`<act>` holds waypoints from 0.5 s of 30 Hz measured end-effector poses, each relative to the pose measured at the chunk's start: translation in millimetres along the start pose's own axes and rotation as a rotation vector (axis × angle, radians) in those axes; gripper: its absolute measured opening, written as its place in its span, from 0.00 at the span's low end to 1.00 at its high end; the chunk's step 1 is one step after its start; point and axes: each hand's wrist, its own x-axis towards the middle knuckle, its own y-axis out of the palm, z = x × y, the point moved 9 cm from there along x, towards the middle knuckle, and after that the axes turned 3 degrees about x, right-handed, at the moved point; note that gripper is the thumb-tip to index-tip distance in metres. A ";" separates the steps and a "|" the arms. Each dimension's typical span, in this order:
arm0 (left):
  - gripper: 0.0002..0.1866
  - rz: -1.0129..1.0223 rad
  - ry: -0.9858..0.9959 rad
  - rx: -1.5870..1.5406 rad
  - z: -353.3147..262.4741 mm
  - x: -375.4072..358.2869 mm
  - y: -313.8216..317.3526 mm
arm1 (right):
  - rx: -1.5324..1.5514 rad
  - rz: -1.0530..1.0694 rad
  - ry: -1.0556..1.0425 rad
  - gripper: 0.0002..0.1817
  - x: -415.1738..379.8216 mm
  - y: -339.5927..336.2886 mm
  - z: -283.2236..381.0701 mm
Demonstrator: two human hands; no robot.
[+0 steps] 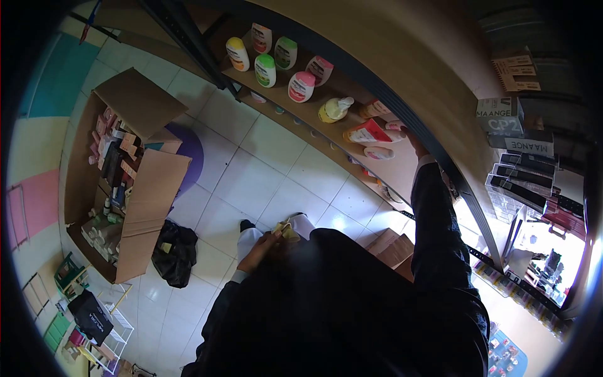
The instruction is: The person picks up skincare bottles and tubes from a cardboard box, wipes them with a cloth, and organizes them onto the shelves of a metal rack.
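Observation:
My left hand (259, 251) is closed on a crumpled pale yellow cloth (289, 232), low in front of my body. On the shelf at the upper right, my right hand (415, 142) has its fingers at the pale pink top of a red and white bottle (367, 132). The dark shelf edge passes close by that hand. Around this bottle stand a pinkish-white bottle (379, 152), an orange-toned bottle (375, 109) and a yellow pump bottle (335, 109).
Further left on the wooden shelf stand pink (301, 87), green (265, 70) and yellow-capped (237, 54) bottles. An open cardboard box (151, 213) full of cosmetics stands on the tiled floor beside a black plastic bag (174, 252). Boxed goods (499, 117) line the upper shelf.

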 end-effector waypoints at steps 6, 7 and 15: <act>0.28 -0.027 0.010 0.058 -19.7 -12.5 1.9 | -0.092 -0.020 -0.087 0.12 -15.3 -35.6 7.0; 0.28 -0.001 0.021 0.047 -17.6 -10.9 1.8 | -0.108 -0.025 -0.102 0.12 -13.9 -37.2 23.2; 0.25 -0.025 0.093 0.112 -26.4 -27.3 -4.2 | 0.137 0.460 -0.081 0.17 35.1 -10.8 186.0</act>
